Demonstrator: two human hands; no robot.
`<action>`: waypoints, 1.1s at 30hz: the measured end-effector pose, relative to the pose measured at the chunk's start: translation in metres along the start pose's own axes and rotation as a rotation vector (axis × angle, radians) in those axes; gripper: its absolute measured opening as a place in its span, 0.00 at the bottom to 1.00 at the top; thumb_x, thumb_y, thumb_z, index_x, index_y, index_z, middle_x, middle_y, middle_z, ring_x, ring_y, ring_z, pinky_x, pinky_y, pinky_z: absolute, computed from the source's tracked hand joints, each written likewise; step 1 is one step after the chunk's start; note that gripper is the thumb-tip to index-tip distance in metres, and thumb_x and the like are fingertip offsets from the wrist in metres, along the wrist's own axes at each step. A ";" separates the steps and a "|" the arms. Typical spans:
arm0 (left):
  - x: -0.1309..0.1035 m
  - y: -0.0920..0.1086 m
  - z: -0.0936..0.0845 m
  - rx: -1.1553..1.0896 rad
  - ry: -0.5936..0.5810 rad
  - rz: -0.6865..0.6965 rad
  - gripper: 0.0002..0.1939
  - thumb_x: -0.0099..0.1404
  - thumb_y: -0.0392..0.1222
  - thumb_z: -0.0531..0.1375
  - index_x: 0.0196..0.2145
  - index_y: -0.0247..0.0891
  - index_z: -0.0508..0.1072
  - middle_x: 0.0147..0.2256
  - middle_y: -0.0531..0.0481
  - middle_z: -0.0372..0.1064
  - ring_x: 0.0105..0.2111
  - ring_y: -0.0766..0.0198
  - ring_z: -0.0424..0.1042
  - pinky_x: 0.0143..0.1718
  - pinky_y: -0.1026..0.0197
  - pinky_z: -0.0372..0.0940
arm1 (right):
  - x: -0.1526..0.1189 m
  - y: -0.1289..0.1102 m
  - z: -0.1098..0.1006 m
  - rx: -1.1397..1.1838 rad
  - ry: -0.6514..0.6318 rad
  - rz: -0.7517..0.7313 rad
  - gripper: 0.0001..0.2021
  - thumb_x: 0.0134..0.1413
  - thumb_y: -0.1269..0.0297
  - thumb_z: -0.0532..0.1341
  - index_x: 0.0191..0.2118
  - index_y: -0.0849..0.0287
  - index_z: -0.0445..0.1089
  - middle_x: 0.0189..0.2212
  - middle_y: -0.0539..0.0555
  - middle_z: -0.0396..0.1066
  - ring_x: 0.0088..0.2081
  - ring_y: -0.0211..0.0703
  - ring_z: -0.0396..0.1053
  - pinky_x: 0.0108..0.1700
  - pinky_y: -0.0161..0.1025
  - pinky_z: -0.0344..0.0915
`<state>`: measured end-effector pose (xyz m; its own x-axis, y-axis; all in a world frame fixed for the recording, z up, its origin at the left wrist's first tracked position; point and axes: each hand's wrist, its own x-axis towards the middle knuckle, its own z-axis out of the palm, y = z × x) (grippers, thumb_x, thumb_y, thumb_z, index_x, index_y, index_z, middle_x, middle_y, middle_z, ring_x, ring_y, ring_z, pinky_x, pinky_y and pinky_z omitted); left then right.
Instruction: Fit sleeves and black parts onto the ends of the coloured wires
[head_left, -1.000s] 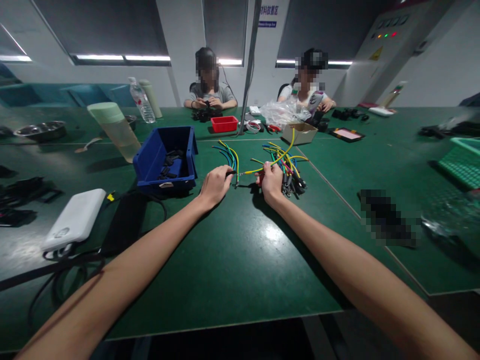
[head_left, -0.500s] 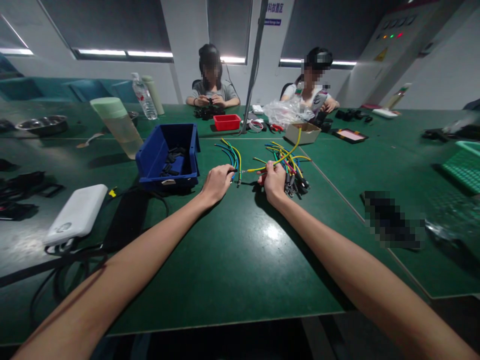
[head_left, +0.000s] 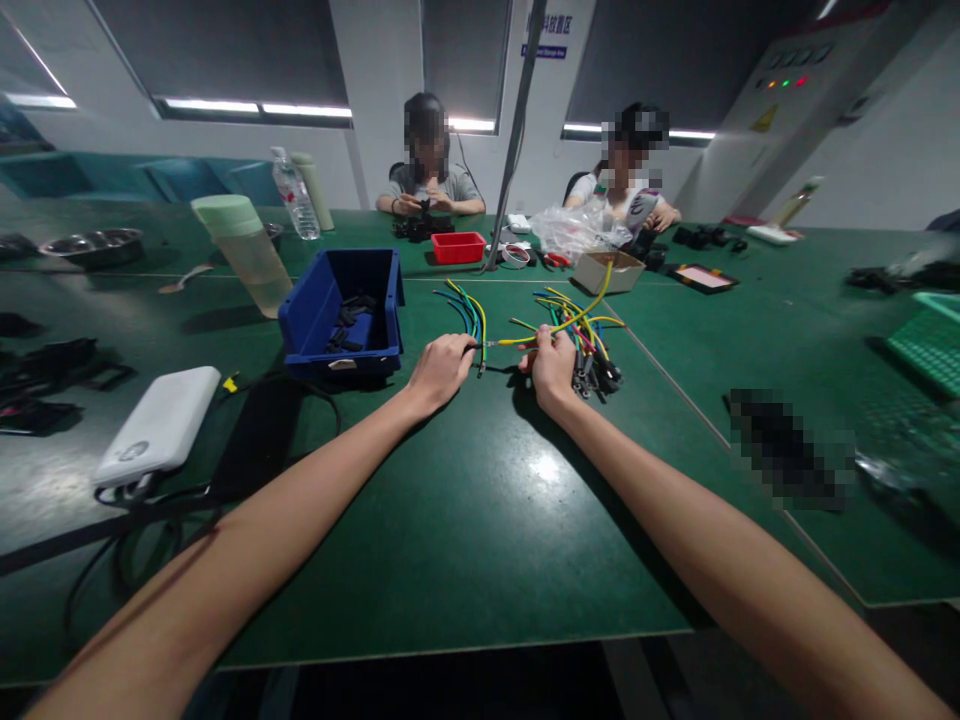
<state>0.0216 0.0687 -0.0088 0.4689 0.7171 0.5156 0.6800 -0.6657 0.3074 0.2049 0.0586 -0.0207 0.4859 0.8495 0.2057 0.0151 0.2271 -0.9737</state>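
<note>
My left hand (head_left: 441,367) is closed around a small black connector at the near end of a yellow-green wire (head_left: 581,311). My right hand (head_left: 551,365) pinches that same wire a little farther along; the wire arcs up and away to the right. Beside my right hand lies a pile of coloured wires (head_left: 581,335) with black ends. A smaller bunch of wires (head_left: 466,308) lies just beyond my left hand. Both forearms stretch out over the green table (head_left: 465,520).
A blue bin (head_left: 341,315) with black parts stands left of my hands. A white power bank (head_left: 159,425) and black cables lie at the left. A red tray (head_left: 458,247), cardboard box (head_left: 604,270) and pale tumbler (head_left: 244,250) stand farther back. Two people sit working across the table.
Both hands have stayed on the yellow-green wire, with only slight shifts. The view has tilted a little, moving everything slightly down and right in the frame.
</note>
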 end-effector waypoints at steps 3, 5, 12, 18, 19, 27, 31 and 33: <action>0.000 0.000 0.000 0.002 -0.004 -0.006 0.10 0.67 0.37 0.52 0.42 0.35 0.72 0.40 0.44 0.73 0.41 0.59 0.71 0.45 0.57 0.64 | 0.000 0.001 0.000 -0.006 -0.001 -0.004 0.15 0.56 0.48 0.53 0.34 0.56 0.57 0.20 0.45 0.68 0.13 0.31 0.61 0.14 0.28 0.54; -0.001 0.000 0.000 0.009 -0.005 -0.016 0.10 0.67 0.37 0.52 0.42 0.36 0.72 0.40 0.44 0.73 0.41 0.59 0.71 0.44 0.57 0.64 | 0.000 0.001 0.000 -0.005 -0.001 -0.005 0.15 0.56 0.47 0.53 0.34 0.55 0.57 0.20 0.44 0.68 0.13 0.31 0.61 0.14 0.28 0.54; -0.002 0.001 -0.002 0.030 0.003 -0.056 0.10 0.67 0.37 0.52 0.43 0.38 0.71 0.42 0.45 0.73 0.43 0.59 0.71 0.43 0.59 0.64 | 0.000 0.001 0.000 -0.019 -0.008 -0.007 0.15 0.56 0.48 0.53 0.34 0.56 0.57 0.21 0.46 0.69 0.13 0.31 0.62 0.15 0.29 0.55; -0.002 0.001 -0.001 0.074 -0.016 -0.078 0.10 0.67 0.36 0.52 0.44 0.38 0.71 0.41 0.45 0.73 0.41 0.58 0.72 0.41 0.59 0.65 | 0.000 0.000 0.001 -0.025 -0.026 -0.018 0.15 0.56 0.48 0.54 0.34 0.56 0.57 0.21 0.46 0.69 0.13 0.31 0.62 0.14 0.28 0.55; -0.002 0.002 -0.001 0.079 -0.017 -0.078 0.10 0.67 0.36 0.52 0.44 0.38 0.71 0.41 0.44 0.73 0.41 0.58 0.72 0.41 0.59 0.65 | 0.000 0.000 0.001 -0.026 -0.025 -0.020 0.14 0.56 0.49 0.54 0.34 0.56 0.57 0.21 0.46 0.69 0.13 0.31 0.62 0.14 0.28 0.55; -0.001 0.001 -0.002 0.093 -0.036 -0.110 0.11 0.68 0.37 0.52 0.44 0.39 0.71 0.42 0.45 0.73 0.41 0.59 0.71 0.41 0.59 0.64 | 0.000 0.000 0.001 -0.015 -0.035 -0.026 0.16 0.55 0.47 0.55 0.35 0.56 0.58 0.20 0.45 0.69 0.12 0.31 0.61 0.14 0.29 0.54; 0.000 0.002 -0.002 0.106 -0.050 -0.131 0.11 0.68 0.37 0.52 0.44 0.39 0.71 0.42 0.46 0.73 0.41 0.59 0.71 0.41 0.60 0.64 | -0.001 0.000 0.001 -0.015 -0.048 -0.027 0.15 0.56 0.48 0.55 0.34 0.56 0.58 0.20 0.45 0.69 0.12 0.31 0.61 0.14 0.29 0.54; 0.000 0.002 -0.002 0.109 -0.049 -0.131 0.11 0.68 0.37 0.52 0.44 0.39 0.72 0.41 0.46 0.73 0.40 0.59 0.72 0.41 0.59 0.64 | -0.001 -0.001 0.001 -0.018 -0.053 -0.025 0.15 0.56 0.49 0.55 0.33 0.56 0.58 0.19 0.45 0.69 0.12 0.31 0.61 0.14 0.29 0.54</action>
<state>0.0216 0.0668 -0.0066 0.3979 0.8070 0.4363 0.7929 -0.5417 0.2789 0.2030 0.0581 -0.0202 0.4379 0.8679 0.2344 0.0426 0.2405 -0.9697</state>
